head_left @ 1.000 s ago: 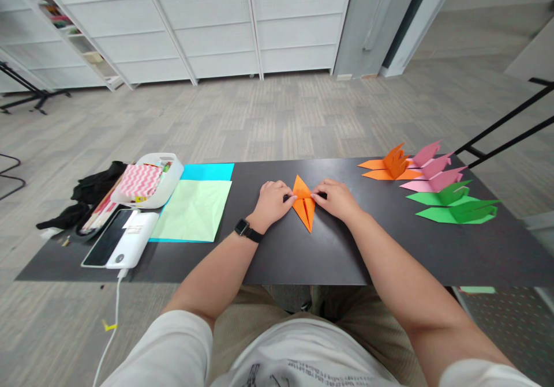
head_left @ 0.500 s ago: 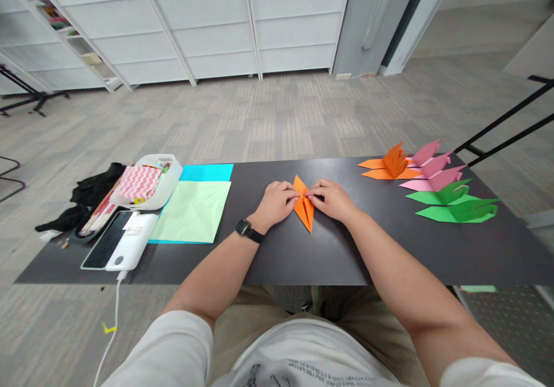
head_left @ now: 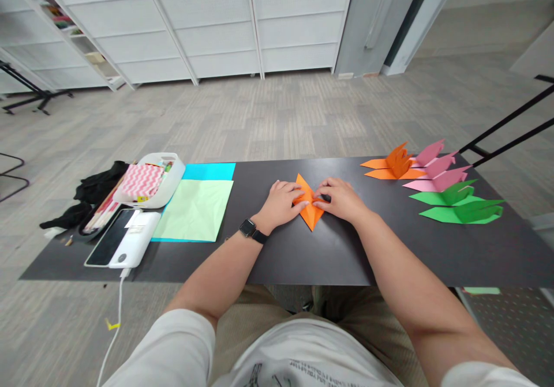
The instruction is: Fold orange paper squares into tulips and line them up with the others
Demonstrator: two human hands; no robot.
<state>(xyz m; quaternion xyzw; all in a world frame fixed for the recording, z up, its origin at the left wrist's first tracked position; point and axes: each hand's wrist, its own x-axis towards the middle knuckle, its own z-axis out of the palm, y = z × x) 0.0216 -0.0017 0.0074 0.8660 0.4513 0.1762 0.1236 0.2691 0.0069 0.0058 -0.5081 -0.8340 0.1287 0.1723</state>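
Observation:
A folded piece of orange origami paper lies on the dark table in front of me, its lower half spread wider at the sides. My left hand, with a black watch at the wrist, holds its left side, fingertips and thumb on the paper. From the right, my right hand pinches a flap near the paper's middle with thumb and forefinger. The fingers of both hands hide part of the central folds.
Folded paper figures stand at the right: orange, pink and green. On the left are light green paper over blue sheets, a white basket, a white power bank with cable, and black cloth.
The orange paper's lower part has opened from a narrow kite with a centre slit into a wider shape. My left fingers have moved right, further over the paper.

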